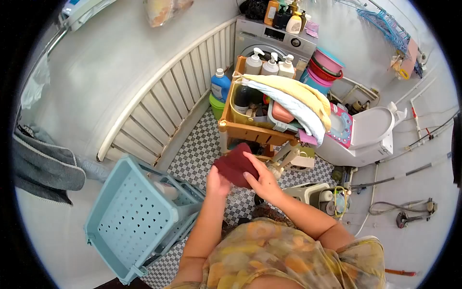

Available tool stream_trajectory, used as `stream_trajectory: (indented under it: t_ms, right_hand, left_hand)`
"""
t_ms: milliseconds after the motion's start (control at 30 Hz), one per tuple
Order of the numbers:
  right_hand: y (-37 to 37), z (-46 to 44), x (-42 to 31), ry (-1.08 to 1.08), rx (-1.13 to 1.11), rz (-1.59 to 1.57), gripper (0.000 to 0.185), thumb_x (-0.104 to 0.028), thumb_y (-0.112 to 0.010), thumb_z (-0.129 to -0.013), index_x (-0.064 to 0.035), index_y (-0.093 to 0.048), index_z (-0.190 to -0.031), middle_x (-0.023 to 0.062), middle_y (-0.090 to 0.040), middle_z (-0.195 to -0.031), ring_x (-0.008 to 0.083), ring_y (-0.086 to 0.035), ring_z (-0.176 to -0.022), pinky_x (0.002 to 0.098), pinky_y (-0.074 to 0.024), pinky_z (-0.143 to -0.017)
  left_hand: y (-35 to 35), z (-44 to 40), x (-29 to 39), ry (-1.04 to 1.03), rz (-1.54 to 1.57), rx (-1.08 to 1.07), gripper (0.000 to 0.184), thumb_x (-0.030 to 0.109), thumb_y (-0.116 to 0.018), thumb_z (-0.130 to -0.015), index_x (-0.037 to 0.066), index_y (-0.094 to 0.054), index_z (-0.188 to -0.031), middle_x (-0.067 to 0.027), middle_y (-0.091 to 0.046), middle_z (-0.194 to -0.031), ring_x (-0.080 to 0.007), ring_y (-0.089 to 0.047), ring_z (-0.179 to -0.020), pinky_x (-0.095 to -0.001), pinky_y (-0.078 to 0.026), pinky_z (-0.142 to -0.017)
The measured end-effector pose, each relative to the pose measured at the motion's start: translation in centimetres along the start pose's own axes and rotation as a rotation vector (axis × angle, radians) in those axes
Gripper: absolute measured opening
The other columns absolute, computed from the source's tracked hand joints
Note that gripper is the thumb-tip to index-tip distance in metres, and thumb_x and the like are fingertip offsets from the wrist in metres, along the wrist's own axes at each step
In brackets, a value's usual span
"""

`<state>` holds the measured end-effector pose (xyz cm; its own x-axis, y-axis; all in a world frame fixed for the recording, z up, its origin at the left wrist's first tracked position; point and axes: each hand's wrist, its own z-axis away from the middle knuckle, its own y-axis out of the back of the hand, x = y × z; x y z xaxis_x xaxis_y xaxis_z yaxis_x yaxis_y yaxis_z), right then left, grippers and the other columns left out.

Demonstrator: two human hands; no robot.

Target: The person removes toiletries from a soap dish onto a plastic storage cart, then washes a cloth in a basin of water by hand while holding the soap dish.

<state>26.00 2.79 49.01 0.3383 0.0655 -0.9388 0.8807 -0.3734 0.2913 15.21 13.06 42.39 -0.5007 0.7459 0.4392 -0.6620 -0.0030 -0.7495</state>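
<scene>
Checkered floor [190, 147] shows as open room left of centre, bounded by the white slatted panel [166, 98] at upper left. The pale blue basket [127, 207] fills the lower left, its right edge near the left forearm. The wooden stand [255, 133] closes in just above the hands. At centre, the right hand [264, 181] and left hand [220, 182] stand slightly apart, both gripping the dark red cloth [234, 166] between them. Its upper corner points toward the stand; a long axis is hard to tell.
</scene>
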Motion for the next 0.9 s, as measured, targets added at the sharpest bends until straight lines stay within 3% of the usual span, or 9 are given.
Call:
stream_trajectory:
  t_ms: [200, 367, 400, 533, 700, 767, 833, 867, 900]
  right_hand:
    - [3.6, -6.6, -1.1, 0.255, 0.083, 0.06, 0.056, 0.002, -0.044, -0.077, -0.0076, -0.027, -0.13, 0.0232, -0.034, -0.116, 0.0375, -0.038, -0.106, 0.036, -0.0307, -0.092]
    - [3.9, -9.8, 1.6, 0.176, 0.096, -0.026, 0.068, 0.0, -0.047, -0.074, -0.0097, -0.016, -0.134, 0.0315, -0.023, -0.122, 0.0447, -0.027, -0.113, 0.0421, -0.0228, -0.097]
    - [3.6, -9.7, 2.9, 0.089, 0.077, 0.012, 0.069, -0.002, -0.048, -0.073, -0.0075, -0.015, -0.133, 0.0289, -0.023, -0.124, 0.0424, -0.025, -0.116, 0.0406, -0.0213, -0.099]
    - [4.2, -8.3, 5.2, -0.062, -0.068, 0.036, 0.071, -0.004, -0.049, -0.071, -0.0055, -0.014, -0.133, 0.0314, -0.012, -0.131, 0.0433, -0.013, -0.123, 0.0414, -0.021, -0.099]
    - [6.1, -7.2, 5.2, 0.039, -0.244, 0.106, 0.07, -0.006, -0.049, -0.075, -0.0106, -0.012, -0.134, 0.0356, -0.001, -0.131, 0.0483, -0.016, -0.121, 0.0443, -0.0236, -0.098]
    - [7.0, -6.4, 4.7, 0.089, -0.236, 0.084, 0.064, -0.006, -0.05, -0.075, -0.0094, -0.02, -0.132, 0.0322, -0.006, -0.133, 0.0453, -0.023, -0.12, 0.0429, -0.028, -0.096]
    - [9.1, -6.0, 2.7, 0.223, -0.418, 0.283, 0.054, -0.006, -0.052, -0.076, -0.0076, -0.032, -0.126, 0.0235, -0.021, -0.132, 0.0385, -0.033, -0.117, 0.0402, -0.034, -0.093]
    - [10.3, -6.3, 0.4, 0.236, -0.364, 0.29, 0.031, -0.007, -0.055, -0.076, -0.0053, -0.05, -0.107, 0.0147, -0.044, -0.119, 0.0312, -0.05, -0.101, 0.0363, -0.0438, -0.081]
    - [11.2, -6.7, -0.3, 0.241, -0.379, 0.295, 0.031, -0.007, -0.055, -0.076, -0.0053, -0.05, -0.107, 0.0147, -0.044, -0.119, 0.0312, -0.05, -0.101, 0.0363, -0.0438, -0.081]
  left_hand:
    - [-10.1, -4.5, 5.2, -0.164, 0.021, -0.104, 0.03, 0.02, -0.038, -0.088, -0.001, -0.051, -0.105, -0.0132, -0.055, -0.106, -0.0242, -0.053, -0.098, -0.0368, -0.043, -0.086]
    - [-11.9, -10.2, 6.6, -0.421, -0.763, 0.373, 0.026, 0.021, -0.042, -0.085, 0.002, -0.052, -0.102, -0.0063, -0.056, -0.087, -0.0139, -0.054, -0.072, -0.0247, -0.043, -0.06]
    - [-10.1, -12.0, 6.0, -0.451, -0.735, 0.294, 0.027, 0.023, -0.043, -0.085, 0.003, -0.052, -0.1, -0.0039, -0.054, -0.084, -0.0098, -0.049, -0.066, -0.0206, -0.037, -0.054]
    - [-9.3, -12.8, 2.7, -0.663, -0.826, 0.294, 0.034, 0.021, -0.048, -0.082, 0.001, -0.05, -0.109, -0.0102, -0.052, -0.097, -0.0196, -0.05, -0.091, -0.0288, -0.041, -0.077]
    - [-8.8, -12.5, 2.1, -1.043, -1.659, 0.217, 0.044, 0.014, -0.057, -0.072, 0.002, -0.048, -0.113, -0.0211, -0.041, -0.115, -0.0341, -0.04, -0.105, -0.0393, -0.032, -0.092]
    - [-8.9, -12.2, 2.2, -0.918, -1.685, 0.196, 0.045, 0.014, -0.057, -0.071, 0.003, -0.048, -0.113, -0.0216, -0.039, -0.116, -0.0367, -0.039, -0.106, -0.0413, -0.03, -0.093]
    - [-9.4, -11.4, 2.2, -0.995, -1.669, 0.256, 0.045, 0.014, -0.058, -0.071, 0.003, -0.048, -0.113, -0.0219, -0.039, -0.115, -0.0368, -0.038, -0.106, -0.0412, -0.03, -0.093]
    - [-9.8, -11.0, 2.2, -1.124, -1.621, 0.29, 0.033, 0.01, -0.056, -0.072, 0.003, -0.053, -0.103, -0.0195, -0.048, -0.105, -0.0337, -0.045, -0.099, -0.0391, -0.035, -0.087]
    - [-10.2, -10.3, 2.3, -1.123, -1.61, 0.306, 0.033, 0.01, -0.056, -0.072, 0.003, -0.053, -0.103, -0.0195, -0.048, -0.105, -0.0337, -0.045, -0.099, -0.0391, -0.035, -0.087]
